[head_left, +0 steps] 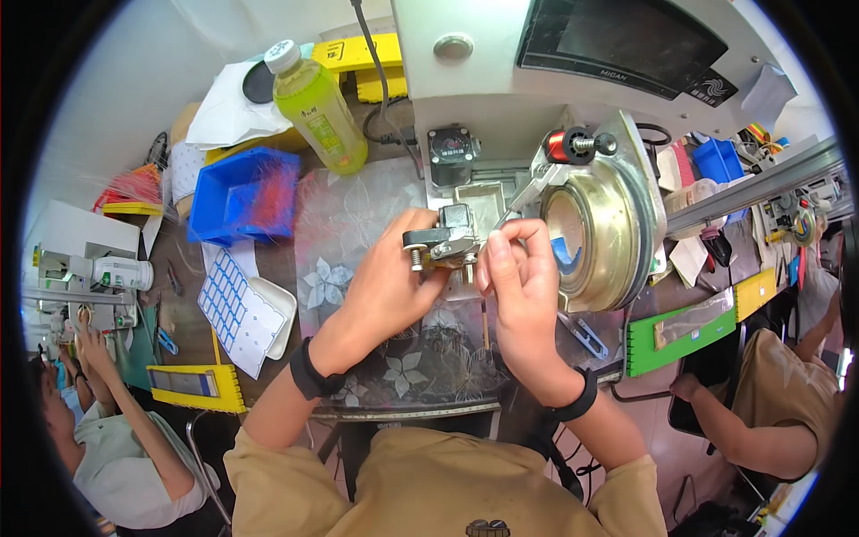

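Note:
A small metal mechanism [452,234] with a coil spring and a dark curved arm stands in front of the machine. My left hand [389,282] is closed round its near left side, with some fingertips hidden behind it. My right hand [519,277] pinches just right of the mechanism, thumb against forefinger. Whatever lies in that pinch is too small to make out. Right of my right hand stands a round brass-coloured drum [604,237] with a bit of blue inside its opening. Above the drum sits a spool of red wire [564,146].
A blue bin [210,197] holding fine red strands stands left, near a bottle of yellow-green drink [318,112]. A blue-gridded sheet [234,309] overlaps a white tray [279,309]. Blue snips [586,338] lie right, near a green board [680,331]. Other people sit on both sides.

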{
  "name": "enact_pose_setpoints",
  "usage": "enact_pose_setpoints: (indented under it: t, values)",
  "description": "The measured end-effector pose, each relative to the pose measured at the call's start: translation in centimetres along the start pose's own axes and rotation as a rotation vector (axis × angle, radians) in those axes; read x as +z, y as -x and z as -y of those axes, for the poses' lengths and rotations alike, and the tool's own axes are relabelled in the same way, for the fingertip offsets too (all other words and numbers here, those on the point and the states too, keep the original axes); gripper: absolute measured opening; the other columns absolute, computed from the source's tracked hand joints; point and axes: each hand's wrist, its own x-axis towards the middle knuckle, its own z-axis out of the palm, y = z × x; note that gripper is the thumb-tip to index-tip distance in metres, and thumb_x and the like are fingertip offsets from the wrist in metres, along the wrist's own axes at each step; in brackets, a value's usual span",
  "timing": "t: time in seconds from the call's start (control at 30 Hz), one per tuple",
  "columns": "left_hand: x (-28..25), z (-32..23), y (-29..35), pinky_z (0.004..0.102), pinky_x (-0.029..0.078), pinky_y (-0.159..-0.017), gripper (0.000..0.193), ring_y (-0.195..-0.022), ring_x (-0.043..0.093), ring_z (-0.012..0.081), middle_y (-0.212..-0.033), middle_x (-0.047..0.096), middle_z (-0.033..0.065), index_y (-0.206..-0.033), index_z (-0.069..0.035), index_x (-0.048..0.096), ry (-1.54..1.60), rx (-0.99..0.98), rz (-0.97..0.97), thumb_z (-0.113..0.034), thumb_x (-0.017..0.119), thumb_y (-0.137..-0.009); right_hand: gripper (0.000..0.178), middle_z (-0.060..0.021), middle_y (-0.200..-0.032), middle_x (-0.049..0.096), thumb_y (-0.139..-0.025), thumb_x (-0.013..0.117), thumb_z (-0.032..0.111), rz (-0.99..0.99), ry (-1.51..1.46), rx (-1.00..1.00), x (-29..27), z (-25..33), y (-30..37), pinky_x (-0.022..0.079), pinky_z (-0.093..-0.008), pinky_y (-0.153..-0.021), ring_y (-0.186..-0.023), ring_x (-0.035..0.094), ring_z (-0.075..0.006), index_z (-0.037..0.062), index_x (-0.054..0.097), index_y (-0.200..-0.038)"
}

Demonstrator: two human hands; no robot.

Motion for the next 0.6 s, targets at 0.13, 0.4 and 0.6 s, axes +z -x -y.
enact_pose_setpoints:
  t: [0.13, 0.4, 0.6]
  values:
    - [-0.11, -0.20, -0.13, 0.0470, 0.048, -0.083, 0.044, -0.099, 0.056, 0.0429, -0.102, 0.058, 0.0212, -0.113, 0.000, 0.052, -0.002, -0.011, -0.024, -0.001, 0.067, -0.071, 0.015, -0.0007, -0.092, 0.053, -0.101, 0.058, 0.007, -0.020, 0.054, -0.040, 0.13, -0.46, 0.10, 0.043, -0.0203, -0.069, -0.078, 0.050, -0.0048, 0.0052, 0.046, -0.110]
    - [0.18, -0.28, -0.37, 0.0462, 0.050, -0.084, 0.049, -0.099, 0.057, 0.0404, -0.104, 0.060, 0.0183, -0.115, -0.002, 0.053, -0.121, 0.051, -0.080, -0.002, 0.069, -0.069, 0.018, -0.0011, -0.094, 0.054, -0.100, 0.059, 0.005, -0.048, 0.043, -0.110, 0.02, -0.90, -0.27, 0.042, -0.0195, -0.069, -0.080, 0.051, -0.0041, 0.0050, 0.045, -0.111]
    - [-0.25, -0.89, -0.15, 0.0485, 0.049, -0.079, 0.041, -0.093, 0.058, 0.0425, -0.097, 0.061, 0.0189, -0.108, -0.002, 0.053, -0.157, 0.053, -0.086, -0.002, 0.069, -0.071, 0.017, -0.0013, -0.094, 0.055, -0.100, 0.059, 0.003, -0.057, 0.109, -0.183, 0.24, -0.97, -0.10, 0.041, -0.0189, -0.068, -0.080, 0.050, -0.0033, 0.0047, 0.045, -0.110]
